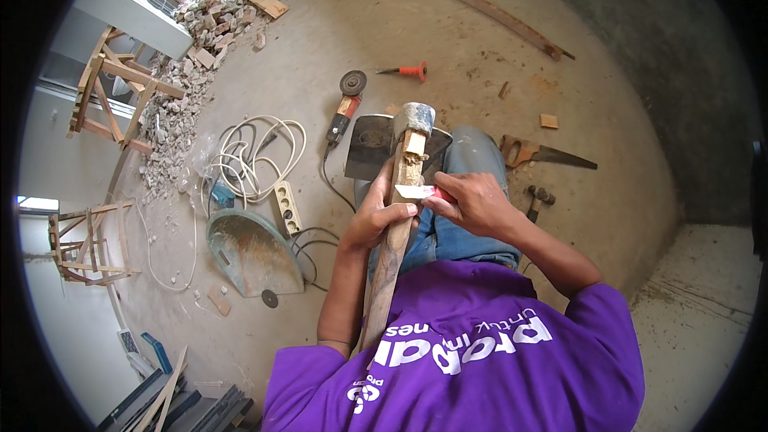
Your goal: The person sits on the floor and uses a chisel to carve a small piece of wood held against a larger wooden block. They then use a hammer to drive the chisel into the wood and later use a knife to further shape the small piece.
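OK, your left hand (pixel 376 214) was curled all the way around the wooden handle (pixel 386 276), over your jeans (pixel 474 158). Your right hand (pixel 474 202) was closed on the red cutter (pixel 442 193), pale blade (pixel 413 191) across the handle, just beyond your left hand. Hoe head (pixel 370 149) sat at the handle's far end. Angle grinder (pixel 345 109) lay on the floor (pixel 464 36) beyond, handsaw (pixel 524 152) off to the right.

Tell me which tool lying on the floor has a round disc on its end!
The black-and-red angle grinder, with a dark disc at its far end. The orange-collared chisel, handsaw and hammer have none.
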Demonstrator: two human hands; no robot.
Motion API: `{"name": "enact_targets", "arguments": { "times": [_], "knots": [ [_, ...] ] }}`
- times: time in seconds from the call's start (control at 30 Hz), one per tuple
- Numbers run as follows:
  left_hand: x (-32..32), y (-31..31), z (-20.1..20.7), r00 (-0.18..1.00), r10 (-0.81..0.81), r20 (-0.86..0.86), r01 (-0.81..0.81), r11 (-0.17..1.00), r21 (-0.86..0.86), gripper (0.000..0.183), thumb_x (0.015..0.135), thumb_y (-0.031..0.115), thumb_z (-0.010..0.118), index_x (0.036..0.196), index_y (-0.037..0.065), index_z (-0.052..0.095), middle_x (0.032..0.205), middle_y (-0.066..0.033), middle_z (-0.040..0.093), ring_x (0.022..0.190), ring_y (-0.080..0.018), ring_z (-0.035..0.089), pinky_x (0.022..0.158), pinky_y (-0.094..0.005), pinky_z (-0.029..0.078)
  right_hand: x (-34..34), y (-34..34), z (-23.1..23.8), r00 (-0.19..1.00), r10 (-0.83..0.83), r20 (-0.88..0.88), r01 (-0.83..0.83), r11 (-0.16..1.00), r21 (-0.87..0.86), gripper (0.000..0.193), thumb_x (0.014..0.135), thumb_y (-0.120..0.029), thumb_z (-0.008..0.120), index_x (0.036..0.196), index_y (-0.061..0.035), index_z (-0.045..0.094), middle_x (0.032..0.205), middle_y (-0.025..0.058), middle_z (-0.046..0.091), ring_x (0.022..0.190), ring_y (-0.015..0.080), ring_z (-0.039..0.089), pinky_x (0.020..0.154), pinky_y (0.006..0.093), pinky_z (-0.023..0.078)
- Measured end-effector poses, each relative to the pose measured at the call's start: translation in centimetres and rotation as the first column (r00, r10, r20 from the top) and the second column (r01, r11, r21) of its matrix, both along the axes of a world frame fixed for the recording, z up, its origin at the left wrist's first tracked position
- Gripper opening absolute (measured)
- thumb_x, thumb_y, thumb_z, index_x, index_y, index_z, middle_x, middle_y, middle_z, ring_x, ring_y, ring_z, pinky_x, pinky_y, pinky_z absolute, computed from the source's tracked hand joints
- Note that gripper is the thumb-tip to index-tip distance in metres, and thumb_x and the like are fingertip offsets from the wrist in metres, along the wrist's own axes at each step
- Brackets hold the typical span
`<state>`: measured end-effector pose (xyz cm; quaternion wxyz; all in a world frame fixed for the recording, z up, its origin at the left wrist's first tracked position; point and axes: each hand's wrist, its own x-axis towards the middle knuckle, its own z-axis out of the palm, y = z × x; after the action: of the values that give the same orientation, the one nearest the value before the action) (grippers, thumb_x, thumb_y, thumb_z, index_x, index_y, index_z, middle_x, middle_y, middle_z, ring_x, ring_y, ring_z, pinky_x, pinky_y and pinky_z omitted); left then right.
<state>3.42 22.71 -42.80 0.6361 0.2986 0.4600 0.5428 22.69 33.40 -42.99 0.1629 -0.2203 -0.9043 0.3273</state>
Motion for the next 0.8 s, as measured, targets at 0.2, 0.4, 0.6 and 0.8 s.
{"name": "enact_targets", "arguments": {
  "times": [0.2,0.4,0.6,0.8],
  "knots": [
    [0.5,-1.6,0.2,0.983,0.002,0.183,-0.012,0.998,0.057,0.101,0.071,0.018,0.071,0.158,0.007,0.021,0.111,-0.0132,0.055,0.074,-0.0181,0.063,0.060,-0.0277,0.055,-0.9,0.6,-2.5,0.995,-0.022,-0.092,0.028,0.998,0.064,0.041,0.093,-0.046,0.065,0.082,-0.0077,0.055,0.070,0.0121,0.063,0.063,0.0357,0.063,0.054,0.0475,0.046],
    [0.6,-2.3,0.7,0.980,0.085,0.180,-0.074,0.995,-0.068,0.094,0.076,0.015,0.067,0.158,0.012,0.021,0.097,-0.0127,0.053,0.060,-0.0144,0.056,0.048,-0.0240,0.048,-1.4,4.1,-3.8,0.976,-0.161,-0.145,0.187,0.965,0.185,0.042,0.091,-0.048,0.068,0.078,-0.0099,0.056,0.063,0.0116,0.060,0.057,0.0347,0.062,0.051,0.0457,0.045],
    [0.6,-2.3,0.4,0.928,0.148,0.342,-0.133,0.989,-0.068,0.084,0.080,0.029,0.061,0.156,0.011,0.028,0.098,-0.0129,0.053,0.061,-0.0163,0.056,0.047,-0.0251,0.049,-0.9,2.2,-1.0,0.990,-0.076,-0.122,0.084,0.994,0.064,0.041,0.094,-0.046,0.064,0.080,-0.0085,0.057,0.064,0.0126,0.061,0.060,0.0378,0.063,0.056,0.0477,0.047],
    [1.2,-1.9,0.7,0.976,0.115,0.184,-0.112,0.993,-0.026,0.088,0.076,0.023,0.064,0.155,0.009,0.028,0.099,-0.0120,0.052,0.060,-0.0144,0.057,0.047,-0.0238,0.049,-1.6,1.2,-1.5,0.997,-0.013,-0.078,0.025,0.988,0.150,0.043,0.092,-0.051,0.066,0.079,-0.0104,0.058,0.066,0.0097,0.062,0.060,0.0316,0.064,0.052,0.0453,0.045]
  ]
}}
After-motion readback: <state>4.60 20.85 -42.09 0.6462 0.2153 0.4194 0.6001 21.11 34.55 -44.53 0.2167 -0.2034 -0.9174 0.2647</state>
